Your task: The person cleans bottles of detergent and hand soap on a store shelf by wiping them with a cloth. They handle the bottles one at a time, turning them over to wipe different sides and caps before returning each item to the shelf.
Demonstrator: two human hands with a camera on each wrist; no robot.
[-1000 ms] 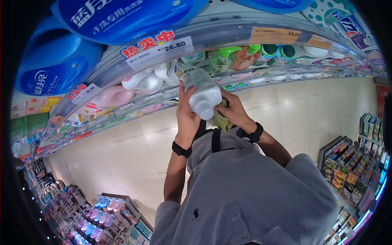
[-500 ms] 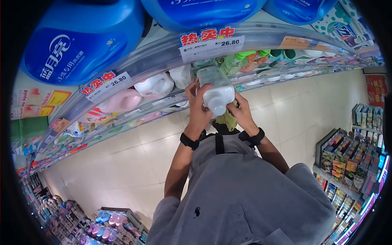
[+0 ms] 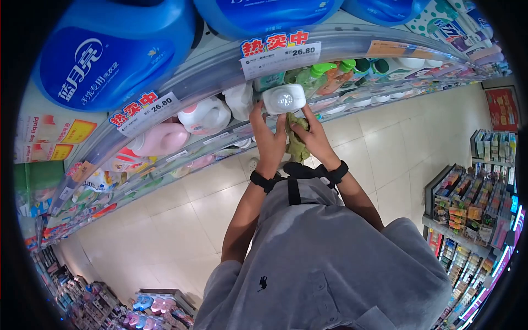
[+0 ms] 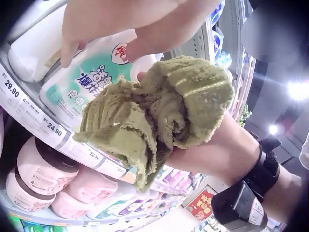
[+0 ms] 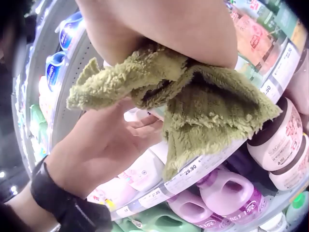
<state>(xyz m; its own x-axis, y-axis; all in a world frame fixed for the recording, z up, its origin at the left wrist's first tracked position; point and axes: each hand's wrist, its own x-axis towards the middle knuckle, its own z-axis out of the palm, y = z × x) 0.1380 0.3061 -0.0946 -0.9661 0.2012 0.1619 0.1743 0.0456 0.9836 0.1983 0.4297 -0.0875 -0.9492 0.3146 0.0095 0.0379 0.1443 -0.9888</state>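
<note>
A white plastic bottle (image 3: 284, 99) is held out in front of the shelf, its rounded rectangular end facing up in the head view. My left hand (image 3: 269, 135) grips its left side, the thumb over the near side. In my right hand (image 3: 316, 137) is a crumpled olive-green cloth (image 3: 297, 140), close against the bottle's right side. The left wrist view shows the cloth (image 4: 159, 116) hanging in thick folds before the right hand (image 4: 222, 140). From the right wrist, the cloth (image 5: 193, 101) hides much of the bottle and some fingertips.
Large blue detergent bottles (image 3: 115, 60) stand on the upper shelf, behind a curved price rail (image 3: 220, 77). Below it sit a pink bottle (image 3: 162, 140), a white jug (image 3: 206, 115) and green-capped bottles (image 3: 313, 77). Tiled floor (image 3: 170, 231) lies behind, with display racks (image 3: 467, 209) further off.
The bottle has turned in my hands: its white cap faced the camera earlier, and now the flat end does. Both hands stay at it, the cloth still in the right.
</note>
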